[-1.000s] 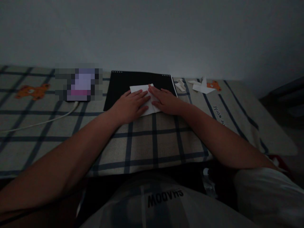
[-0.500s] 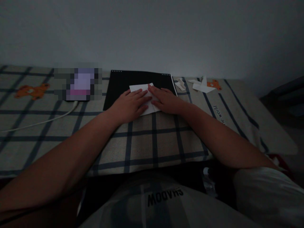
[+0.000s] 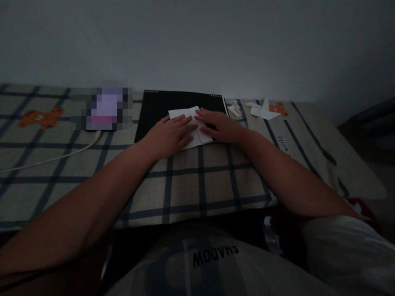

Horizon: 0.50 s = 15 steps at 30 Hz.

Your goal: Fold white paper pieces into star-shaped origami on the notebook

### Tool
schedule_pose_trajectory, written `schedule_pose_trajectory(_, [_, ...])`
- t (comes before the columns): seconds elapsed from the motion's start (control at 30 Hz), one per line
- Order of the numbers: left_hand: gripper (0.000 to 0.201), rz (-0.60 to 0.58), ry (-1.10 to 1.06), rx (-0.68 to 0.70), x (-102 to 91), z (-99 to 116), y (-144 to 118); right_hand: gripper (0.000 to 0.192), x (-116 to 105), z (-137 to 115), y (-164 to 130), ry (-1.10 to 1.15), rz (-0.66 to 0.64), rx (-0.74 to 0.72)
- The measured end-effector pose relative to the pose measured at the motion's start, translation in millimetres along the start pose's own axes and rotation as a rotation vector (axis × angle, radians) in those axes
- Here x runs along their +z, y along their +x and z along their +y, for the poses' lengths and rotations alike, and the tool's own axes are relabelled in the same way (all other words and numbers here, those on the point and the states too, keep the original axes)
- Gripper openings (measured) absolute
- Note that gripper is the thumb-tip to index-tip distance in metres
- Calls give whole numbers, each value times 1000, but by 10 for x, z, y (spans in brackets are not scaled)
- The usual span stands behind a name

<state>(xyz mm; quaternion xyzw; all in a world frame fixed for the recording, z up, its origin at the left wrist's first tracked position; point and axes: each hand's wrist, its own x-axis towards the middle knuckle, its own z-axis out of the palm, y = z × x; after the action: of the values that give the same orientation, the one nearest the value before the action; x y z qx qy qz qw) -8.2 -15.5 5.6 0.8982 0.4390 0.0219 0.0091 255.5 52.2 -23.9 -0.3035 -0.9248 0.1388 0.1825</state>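
A folded white paper (image 3: 185, 113) lies on a black board (image 3: 160, 109) that rests on a checked blanket. My left hand (image 3: 168, 135) lies flat on the paper's left half, fingers spread and pointing right. My right hand (image 3: 217, 125) rests on the paper's right edge, fingers pointing left toward the left hand's fingertips. Both hands press the sheet down; neither one lifts it. The room is dim.
A blurred-out device (image 3: 101, 109) with a white cable (image 3: 61, 156) lies left of the board. Small folded paper pieces (image 3: 262, 112) and paper scraps (image 3: 234, 109) sit at the back right. The checked blanket (image 3: 200, 181) ends at a pale wall behind and drops off at the right.
My right hand has slid a little to the right along the paper, uncovering more of its lower right corner. The left hand has stayed in place.
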Motion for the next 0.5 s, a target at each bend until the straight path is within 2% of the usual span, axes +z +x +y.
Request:
schedule_pose_trajectory(0.27, [57,-18,-26,-23,-12,12,7,56,-81,-102,-8,-118,-120,52])
schedule_pose_trajectory(0.5, [56,-8,-31,-20,7,-2,7,55,-76,-162,-5,-190,-133,54])
